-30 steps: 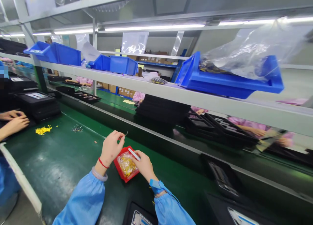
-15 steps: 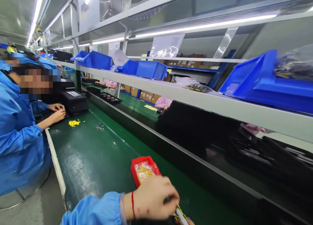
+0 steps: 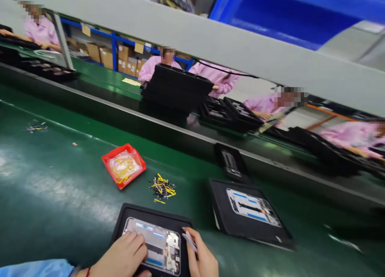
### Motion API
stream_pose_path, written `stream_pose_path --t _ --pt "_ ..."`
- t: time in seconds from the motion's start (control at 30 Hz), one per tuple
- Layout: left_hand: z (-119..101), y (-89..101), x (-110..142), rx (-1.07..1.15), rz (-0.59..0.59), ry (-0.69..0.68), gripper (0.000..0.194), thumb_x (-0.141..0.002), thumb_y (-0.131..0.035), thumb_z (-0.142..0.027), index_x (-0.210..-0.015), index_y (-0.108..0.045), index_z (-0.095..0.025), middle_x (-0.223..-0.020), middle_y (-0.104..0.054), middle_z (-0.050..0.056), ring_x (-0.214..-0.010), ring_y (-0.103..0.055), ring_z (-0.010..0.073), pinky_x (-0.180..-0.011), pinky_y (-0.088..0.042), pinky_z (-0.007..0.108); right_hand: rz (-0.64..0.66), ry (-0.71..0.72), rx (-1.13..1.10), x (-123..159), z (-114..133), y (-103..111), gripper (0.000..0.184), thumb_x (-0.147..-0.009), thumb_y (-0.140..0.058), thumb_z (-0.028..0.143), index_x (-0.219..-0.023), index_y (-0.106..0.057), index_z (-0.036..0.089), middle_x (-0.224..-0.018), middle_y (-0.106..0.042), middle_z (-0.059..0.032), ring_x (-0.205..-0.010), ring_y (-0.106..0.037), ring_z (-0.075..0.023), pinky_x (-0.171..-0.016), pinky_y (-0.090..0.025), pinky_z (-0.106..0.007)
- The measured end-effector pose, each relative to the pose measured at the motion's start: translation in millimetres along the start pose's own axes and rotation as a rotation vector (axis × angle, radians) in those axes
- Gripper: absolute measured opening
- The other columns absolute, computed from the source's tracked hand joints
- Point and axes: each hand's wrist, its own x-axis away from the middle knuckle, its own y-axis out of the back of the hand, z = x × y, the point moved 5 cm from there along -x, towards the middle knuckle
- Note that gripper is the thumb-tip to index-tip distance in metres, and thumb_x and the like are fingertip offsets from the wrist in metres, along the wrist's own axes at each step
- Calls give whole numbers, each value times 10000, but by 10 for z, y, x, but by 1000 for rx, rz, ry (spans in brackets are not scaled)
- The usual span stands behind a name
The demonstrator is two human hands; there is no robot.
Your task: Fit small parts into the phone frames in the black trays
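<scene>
My left hand (image 3: 122, 255) rests its fingertips on an open phone housing (image 3: 153, 245), which lies in a black holder (image 3: 120, 216) at the bottom of the view. My right hand (image 3: 203, 255) lies beside that holder, pinching a slim white pry tool (image 3: 189, 241) near the phone's right edge. A second phone housing (image 3: 252, 208) sits in its own black holder (image 3: 240, 227) to the right. Further up, a red tray (image 3: 124, 165) holds a clear bag of yellow parts. A small heap of yellow-and-black parts (image 3: 162, 187) lies next to it.
The green workbench (image 3: 60, 180) runs under everything. A small black phone part (image 3: 231, 163) stands near its far rail. Small loose bits (image 3: 36, 127) lie at the left. Beyond the grey shelf beam (image 3: 180, 32), people in pink smocks work at a second line.
The view has swung down and to the right. My hands have moved from above the red tray to the phone in the black holder, with the white tool still in my right hand.
</scene>
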Motion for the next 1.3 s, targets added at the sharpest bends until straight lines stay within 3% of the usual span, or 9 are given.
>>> stream_pose_path --t 0.07,0.13,0.23,0.33,0.43,0.53,0.73,0.9,1.3 --pt "-9 -65 56 -23 -108 -36 280 -767 -660 -441 -722 -495 -220 -726 -617 1 -630 -545 187 -622 -443 288 -6 -10 -23 26 83 -45 453 -956 -284 491 -953 -663 242 -914 -740 -92 -807 -711 -244 -688 -538 -262" --pt "-3 -77 64 -18 -127 -31 219 -812 -576 -384 -711 -472 -220 -680 -597 0 -598 -541 187 -576 -430 288 -4 10 -39 34 183 -58 448 -964 -283 489 -975 -655 239 -918 -734 -88 -788 -708 -233 -694 -532 -265" --pt "4 104 -47 70 -8 27 54 -824 -462 -201 -774 -478 -212 -751 -609 12 -660 -574 187 -607 -448 278 67 60 -89 -23 356 -4 369 -952 -361 468 -972 -652 241 -898 -709 -71 -751 -692 -211 -646 -525 -252" --pt "-21 345 -247 169 223 44 129 -800 -457 -113 -877 -510 -203 -849 -620 18 -727 -588 187 -669 -473 282 123 42 -225 -185 495 133 352 -917 -458 481 -791 -657 219 -754 -646 -51 -668 -641 -189 -589 -504 -233" --pt "4 447 -431 218 331 75 135 -798 -474 -84 -864 -525 -190 -860 -609 26 -739 -580 187 -659 -477 277 97 -57 -446 -366 541 244 414 -893 -488 539 -711 -654 207 -706 -615 -45 -666 -604 -190 -608 -494 -248" --pt "74 389 -549 296 310 105 158 -799 -481 -54 -876 -537 -181 -906 -586 36 -799 -571 179 -688 -480 262 115 -123 -694 -453 542 193 476 -890 -467 581 -672 -643 196 -731 -625 -52 -692 -598 -183 -634 -493 -257" --pt "175 303 -608 414 204 83 181 -843 -447 -60 -892 -575 -179 -878 -558 33 -799 -565 162 -709 -483 249 246 -249 -1045 -404 482 -116 417 -868 -522 578 -762 -600 182 -654 -629 -26 -482 -568 -129 -475 -493 -247" --pt "184 335 -615 481 157 91 186 -863 -439 -81 -894 -596 -176 -841 -573 29 -773 -576 148 -700 -483 228 279 -208 -1061 -372 491 -144 270 -799 -698 439 -905 -611 206 -864 -695 -56 -695 -682 -164 -654 -570 -284" --pt "218 319 -635 533 159 130 239 -848 -420 -95 -914 -640 -160 -818 -563 41 -746 -590 146 -664 -499 229 163 24 -807 -304 558 -46 141 -886 -613 361 -880 -572 226 -796 -684 -35 -764 -696 -174 -685 -577 -265"
